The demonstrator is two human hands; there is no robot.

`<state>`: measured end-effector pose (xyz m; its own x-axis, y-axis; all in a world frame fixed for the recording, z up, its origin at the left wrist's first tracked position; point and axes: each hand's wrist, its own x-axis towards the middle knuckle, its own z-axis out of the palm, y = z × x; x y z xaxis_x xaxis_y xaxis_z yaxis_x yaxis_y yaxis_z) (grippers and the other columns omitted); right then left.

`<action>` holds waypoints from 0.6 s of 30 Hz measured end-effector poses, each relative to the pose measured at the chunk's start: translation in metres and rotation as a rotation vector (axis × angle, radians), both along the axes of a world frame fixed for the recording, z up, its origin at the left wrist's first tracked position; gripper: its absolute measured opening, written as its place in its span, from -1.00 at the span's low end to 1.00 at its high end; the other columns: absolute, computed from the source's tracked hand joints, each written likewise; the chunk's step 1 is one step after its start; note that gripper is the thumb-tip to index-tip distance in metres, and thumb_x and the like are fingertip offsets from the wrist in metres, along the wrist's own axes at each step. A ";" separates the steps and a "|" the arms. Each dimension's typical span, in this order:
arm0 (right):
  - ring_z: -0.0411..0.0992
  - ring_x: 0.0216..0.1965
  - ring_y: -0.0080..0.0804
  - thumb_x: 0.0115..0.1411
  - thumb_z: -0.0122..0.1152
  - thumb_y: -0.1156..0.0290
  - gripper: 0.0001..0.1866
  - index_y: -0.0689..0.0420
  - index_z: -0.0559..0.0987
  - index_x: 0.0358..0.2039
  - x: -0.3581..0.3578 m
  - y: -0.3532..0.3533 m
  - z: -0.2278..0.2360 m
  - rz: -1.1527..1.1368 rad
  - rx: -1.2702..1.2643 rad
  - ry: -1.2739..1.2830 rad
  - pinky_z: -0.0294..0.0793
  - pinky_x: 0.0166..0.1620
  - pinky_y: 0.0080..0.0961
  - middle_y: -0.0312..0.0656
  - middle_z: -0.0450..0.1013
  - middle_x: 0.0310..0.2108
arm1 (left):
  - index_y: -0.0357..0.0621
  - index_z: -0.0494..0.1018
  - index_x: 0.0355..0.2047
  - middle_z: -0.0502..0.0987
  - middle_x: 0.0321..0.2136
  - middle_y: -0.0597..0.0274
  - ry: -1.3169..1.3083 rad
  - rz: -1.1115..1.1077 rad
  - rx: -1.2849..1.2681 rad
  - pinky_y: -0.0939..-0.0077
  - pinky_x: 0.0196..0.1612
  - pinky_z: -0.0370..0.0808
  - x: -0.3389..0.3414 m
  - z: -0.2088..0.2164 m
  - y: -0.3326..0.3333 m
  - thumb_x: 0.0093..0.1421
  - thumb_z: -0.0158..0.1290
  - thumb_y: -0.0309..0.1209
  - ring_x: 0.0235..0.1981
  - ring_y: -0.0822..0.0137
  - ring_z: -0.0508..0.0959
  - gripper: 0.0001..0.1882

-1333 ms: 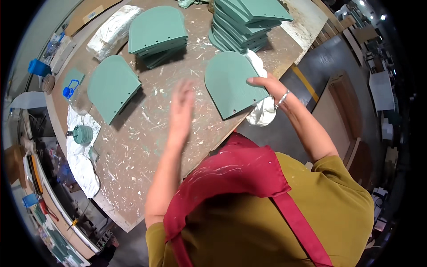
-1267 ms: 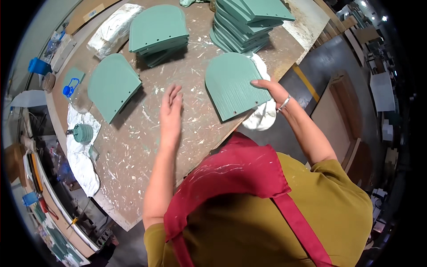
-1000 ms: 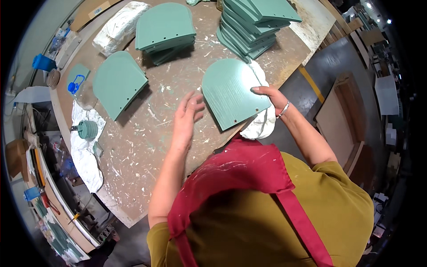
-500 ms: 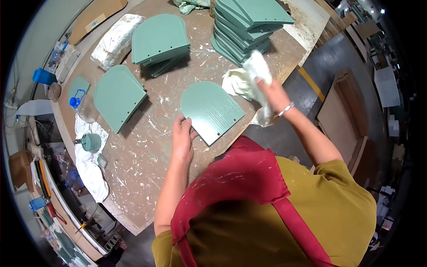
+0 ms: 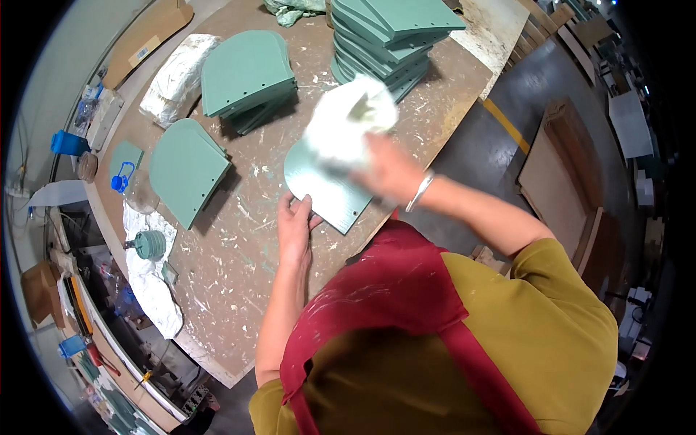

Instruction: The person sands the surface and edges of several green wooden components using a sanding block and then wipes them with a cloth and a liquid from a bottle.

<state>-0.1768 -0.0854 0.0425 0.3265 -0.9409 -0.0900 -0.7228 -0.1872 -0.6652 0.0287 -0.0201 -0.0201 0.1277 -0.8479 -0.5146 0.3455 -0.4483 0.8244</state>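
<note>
Green arched panel (image 5: 335,201) is flat on the paint-flecked table (image 5: 217,297) right in front of me, close to the near edge, and I'd call it mid-wipe, so not finished.

Going left to right: there's a clear bottle (image 5: 141,193) whose lower part is tough to make out, then a loose panel (image 5: 185,165) with maybe another tucked under it, then a short stack (image 5: 246,69). No clue from here whether those are wiped or waiting, they all look about the same.

Next, my left hand (image 5: 293,221) has the panel by its left edge, thumb on top; some of the fingers are hidden. My right hand (image 5: 388,170) is clutching a bunched white cloth (image 5: 344,123) over the panel's far side. Both are blurry, and they cover a good chunk of the surface, so no telling how that bit looks.

Last, furthest right, a tall uneven stack (image 5: 395,47), cut off at the top, so I can't count what's in it.
</note>
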 end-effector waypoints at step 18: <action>0.39 -0.03 -0.07 0.05 0.20 0.38 -0.57 0.05 0.49 -0.01 0.014 -0.035 -0.100 0.155 -0.497 0.064 0.37 0.02 -0.23 -0.02 0.40 -0.04 | -0.32 0.11 0.15 0.49 -0.14 0.10 -0.001 0.031 -0.084 0.48 -0.26 0.55 0.005 -0.020 0.013 0.29 -0.06 -0.50 -0.25 0.34 0.55 -0.54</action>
